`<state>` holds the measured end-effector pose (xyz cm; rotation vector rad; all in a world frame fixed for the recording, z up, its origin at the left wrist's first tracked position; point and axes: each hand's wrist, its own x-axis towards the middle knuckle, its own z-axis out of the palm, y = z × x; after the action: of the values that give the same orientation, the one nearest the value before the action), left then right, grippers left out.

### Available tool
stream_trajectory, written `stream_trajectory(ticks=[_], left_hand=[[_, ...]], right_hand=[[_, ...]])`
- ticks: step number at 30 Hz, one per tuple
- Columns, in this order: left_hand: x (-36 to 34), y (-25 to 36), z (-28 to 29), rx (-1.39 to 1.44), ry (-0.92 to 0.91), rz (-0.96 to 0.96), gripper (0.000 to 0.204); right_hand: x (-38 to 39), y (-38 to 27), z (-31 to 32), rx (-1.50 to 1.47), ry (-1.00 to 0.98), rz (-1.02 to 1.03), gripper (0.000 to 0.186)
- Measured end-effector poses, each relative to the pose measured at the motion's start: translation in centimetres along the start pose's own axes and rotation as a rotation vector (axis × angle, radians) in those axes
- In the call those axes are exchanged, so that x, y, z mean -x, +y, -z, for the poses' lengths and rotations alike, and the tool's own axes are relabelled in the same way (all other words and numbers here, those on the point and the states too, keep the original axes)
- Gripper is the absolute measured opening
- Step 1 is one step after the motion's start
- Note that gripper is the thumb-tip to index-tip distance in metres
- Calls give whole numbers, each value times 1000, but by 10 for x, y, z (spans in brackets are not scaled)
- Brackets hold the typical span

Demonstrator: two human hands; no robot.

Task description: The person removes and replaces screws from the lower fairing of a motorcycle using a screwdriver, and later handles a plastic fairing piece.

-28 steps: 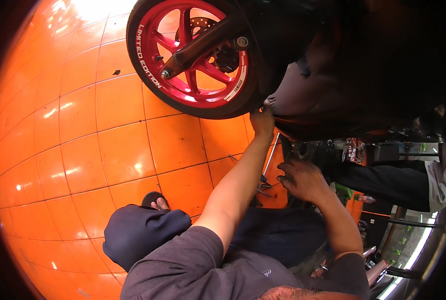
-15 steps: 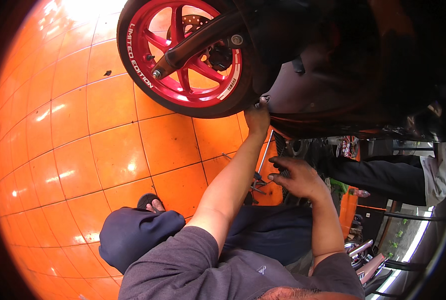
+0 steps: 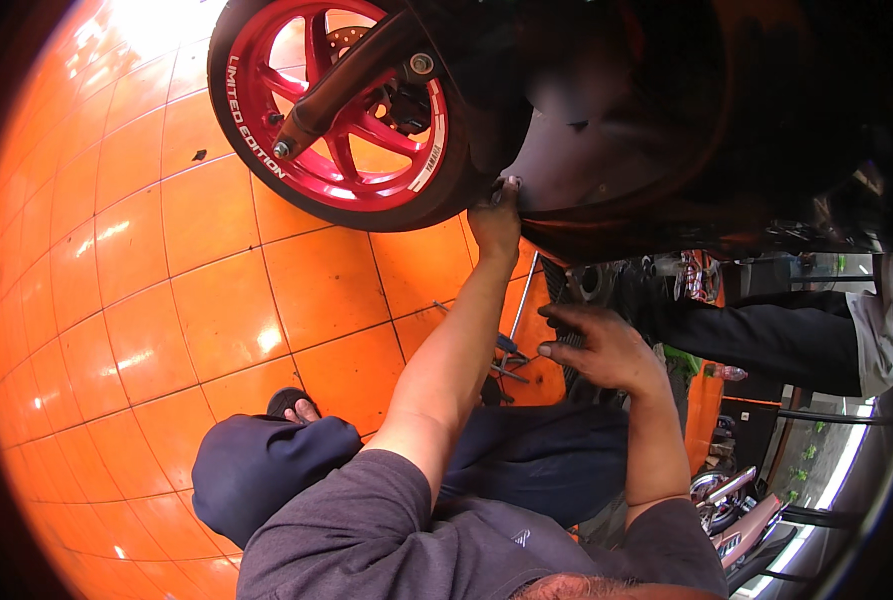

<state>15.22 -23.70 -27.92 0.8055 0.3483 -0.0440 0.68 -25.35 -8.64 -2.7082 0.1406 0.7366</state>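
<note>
A scooter with a pink-red front wheel and a dark body panel fills the top of the view. My left hand reaches up to the panel's lower front corner, just behind the tyre. Its fingers are closed at that edge; the tips partly hide behind it, and no separate small part can be made out. Lower down, my right hand hovers with fingers and thumb apart and nothing between them. Close by is a ridged black part under the scooter.
Tools lie on the orange tiled floor, among them a long metal rod and a blue-handled tool. A person's dark-clothed leg extends at the right. Another motorcycle stands at lower right. My bent knee is at lower left.
The whole view has shifted slightly, so the wheel and panel appear farther left and up. My left hand remains at the panel's edge; the right hand stays apart from things, fingers still spread.
</note>
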Motion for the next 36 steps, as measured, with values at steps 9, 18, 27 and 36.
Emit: stream_trajectory(ticks=[9,18,27,36], left_hand=[[-4,-7,9,-72,-102,-56,19],[-3,-2,8,-102,-136,-90,27],[-10,-17,10,134,-101,-19,19],[-10,-21,5,377,-108,131,35]], right_hand=[[-6,7,1,-1,-10,59,54],[-17,8,2,-9,-82,1,58],[-34,13,0,-20,-155,-41,57],[-38,16,-5,-35,-180,-63,56]])
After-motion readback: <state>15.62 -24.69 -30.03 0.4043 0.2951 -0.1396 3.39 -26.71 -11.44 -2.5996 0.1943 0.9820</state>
